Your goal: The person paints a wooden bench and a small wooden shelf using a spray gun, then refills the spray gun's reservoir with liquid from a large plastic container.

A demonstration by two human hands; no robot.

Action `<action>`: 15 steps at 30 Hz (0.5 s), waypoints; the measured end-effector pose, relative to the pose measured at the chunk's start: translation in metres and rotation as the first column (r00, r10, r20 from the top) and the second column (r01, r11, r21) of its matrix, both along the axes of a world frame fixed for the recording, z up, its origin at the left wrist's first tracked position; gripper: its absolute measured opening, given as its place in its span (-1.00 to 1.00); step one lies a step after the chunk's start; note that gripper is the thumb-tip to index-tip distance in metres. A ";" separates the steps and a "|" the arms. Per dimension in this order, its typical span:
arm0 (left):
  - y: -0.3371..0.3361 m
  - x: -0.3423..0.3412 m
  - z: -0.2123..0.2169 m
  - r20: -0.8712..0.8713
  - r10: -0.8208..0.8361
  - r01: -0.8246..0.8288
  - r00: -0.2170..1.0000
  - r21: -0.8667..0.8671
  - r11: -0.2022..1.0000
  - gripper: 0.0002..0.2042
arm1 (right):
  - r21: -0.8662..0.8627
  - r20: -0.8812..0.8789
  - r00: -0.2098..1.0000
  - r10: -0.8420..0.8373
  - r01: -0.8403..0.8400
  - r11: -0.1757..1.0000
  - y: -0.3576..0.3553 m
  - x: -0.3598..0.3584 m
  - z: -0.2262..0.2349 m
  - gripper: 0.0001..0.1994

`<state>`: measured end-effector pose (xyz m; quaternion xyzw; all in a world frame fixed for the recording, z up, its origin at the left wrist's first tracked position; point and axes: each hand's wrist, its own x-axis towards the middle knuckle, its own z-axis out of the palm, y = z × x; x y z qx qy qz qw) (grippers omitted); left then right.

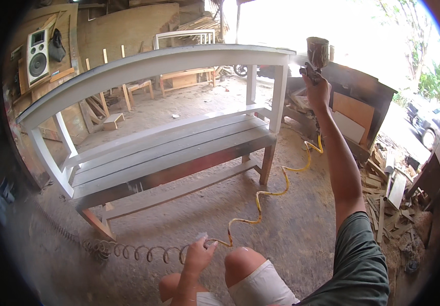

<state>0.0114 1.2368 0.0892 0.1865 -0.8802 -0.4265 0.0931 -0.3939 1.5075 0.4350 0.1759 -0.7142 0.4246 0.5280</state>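
Note:
My right hand is raised at the upper right, fingers wrapped round a spray gun with a stained cup on top. The gun is beside the right end of a long white table frame. That frame stands on a low wooden bench with a slatted top coated whitish-grey and a darker front edge. Low in front of the bench, my left hand is closed on the air hose. A yellow hose winds up from there toward the gun, and a dark coiled hose stretches off to the left.
Wood scraps lie heaped on the right. Behind the gun stands a dark wooden cabinet. Unpainted furniture frames stand at the back, and a white speaker is at the left wall. My knees are at the lower edge.

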 end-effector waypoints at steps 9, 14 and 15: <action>0.001 0.003 0.009 0.073 -0.033 0.033 0.997 0.003 0.999 -0.46 | 0.006 0.104 0.991 0.083 -0.084 0.996 -0.001 -0.002 -0.060 -0.68; 0.007 0.000 0.016 0.095 -0.059 0.060 0.994 -0.009 0.998 -0.43 | 0.059 0.134 0.991 -0.004 -0.004 0.998 0.017 -0.022 -0.098 -0.68; 0.006 0.000 0.015 0.111 -0.063 0.064 0.992 -0.011 0.998 -0.43 | 0.063 0.124 0.992 -0.012 0.004 0.998 0.017 -0.022 -0.109 -0.67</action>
